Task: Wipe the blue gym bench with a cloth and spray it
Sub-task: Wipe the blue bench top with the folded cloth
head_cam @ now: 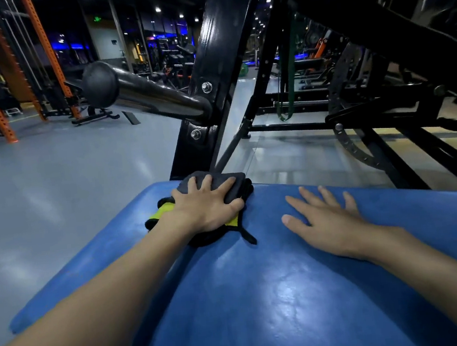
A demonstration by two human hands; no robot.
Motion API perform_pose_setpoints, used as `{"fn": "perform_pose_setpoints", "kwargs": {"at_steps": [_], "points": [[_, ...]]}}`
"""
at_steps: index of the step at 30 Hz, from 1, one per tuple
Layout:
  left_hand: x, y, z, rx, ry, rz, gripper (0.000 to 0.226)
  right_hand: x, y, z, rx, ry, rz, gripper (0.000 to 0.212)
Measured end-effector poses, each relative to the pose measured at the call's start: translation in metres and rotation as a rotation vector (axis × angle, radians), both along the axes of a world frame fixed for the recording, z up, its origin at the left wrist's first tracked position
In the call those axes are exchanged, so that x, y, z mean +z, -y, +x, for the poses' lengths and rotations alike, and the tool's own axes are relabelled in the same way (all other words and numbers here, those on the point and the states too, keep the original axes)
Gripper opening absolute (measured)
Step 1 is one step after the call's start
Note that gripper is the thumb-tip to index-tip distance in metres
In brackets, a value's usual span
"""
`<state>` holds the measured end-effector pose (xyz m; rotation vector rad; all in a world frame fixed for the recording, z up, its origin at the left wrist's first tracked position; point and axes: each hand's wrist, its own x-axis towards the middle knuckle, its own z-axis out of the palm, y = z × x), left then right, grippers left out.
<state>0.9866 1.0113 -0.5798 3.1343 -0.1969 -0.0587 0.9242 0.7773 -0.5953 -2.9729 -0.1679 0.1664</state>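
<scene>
At the far edge of the blue surface [290, 293], a folded dark grey cloth [238, 180] lies on top of a bundle of black-and-yellow fabric [163, 210]; whether the two are one item cannot be determined. The left hand [205, 206] lies flat on the cloth, fingers spread and fairly straight, thumb against its right side, pressing rather than clenching. The right hand [328, 218] rests released on the bare padding beside it, fingers splayed, holding nothing.

Handling assessment: the cloth appears light, soft and limp. It should bunch if pushed by one corner, so palm pressure over the folded centre is advised. The padding looks smooth and glossy, so the cloth is likely to slide freely on it.

No spray bottle is in view. Just beyond the cloth stands a black frame upright [210, 62] carrying a steel peg [142, 93], with grey floor [53, 177] on the left.
</scene>
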Motion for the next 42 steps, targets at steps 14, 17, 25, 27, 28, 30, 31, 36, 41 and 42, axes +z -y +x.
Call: {"fn": "perform_pose_setpoints", "kwargs": {"at_steps": [14, 17, 25, 27, 28, 30, 31, 36, 41, 42], "points": [[0.001, 0.096, -0.032, 0.008, -0.005, -0.056, 0.069, -0.002, 0.106, -0.036, -0.078, 0.01, -0.062, 0.064], [0.0, 0.109, -0.031, -0.017, -0.007, -0.051, 0.071, -0.005, 0.107, -0.036, -0.076, 0.027, -0.055, 0.065], [-0.002, 0.138, -0.031, -0.068, -0.018, -0.019, 0.071, 0.01, 0.158, -0.045, -0.195, 0.026, -0.064, 0.061], [-0.003, 0.15, -0.032, -0.081, -0.012, -0.013, 0.07, 0.0, 0.16, -0.051, -0.207, -0.006, -0.068, 0.062], [-0.003, 0.16, -0.034, -0.088, -0.008, -0.007, 0.07, -0.003, 0.161, -0.052, -0.191, 0.005, -0.064, 0.062], [-0.004, 0.171, -0.036, -0.094, 0.001, -0.007, 0.07, -0.003, 0.161, -0.049, -0.148, 0.031, -0.03, 0.062], [-0.005, 0.18, -0.038, -0.1, 0.006, -0.005, 0.07, 0.001, 0.168, -0.05, -0.132, 0.045, 0.007, 0.061], [-0.005, 0.222, -0.048, -0.122, 0.017, -0.006, 0.071, 0.004, 0.232, -0.068, -0.23, 0.048, -0.133, 0.063], [-0.006, 0.267, -0.065, -0.173, 0.035, -0.005, 0.069, 0.009, 0.255, -0.077, -0.182, 0.046, 0.014, 0.062], [-0.006, 0.276, -0.068, -0.186, 0.033, -0.002, 0.069, 0.012, 0.269, -0.081, -0.193, 0.094, -0.007, 0.061]]}}
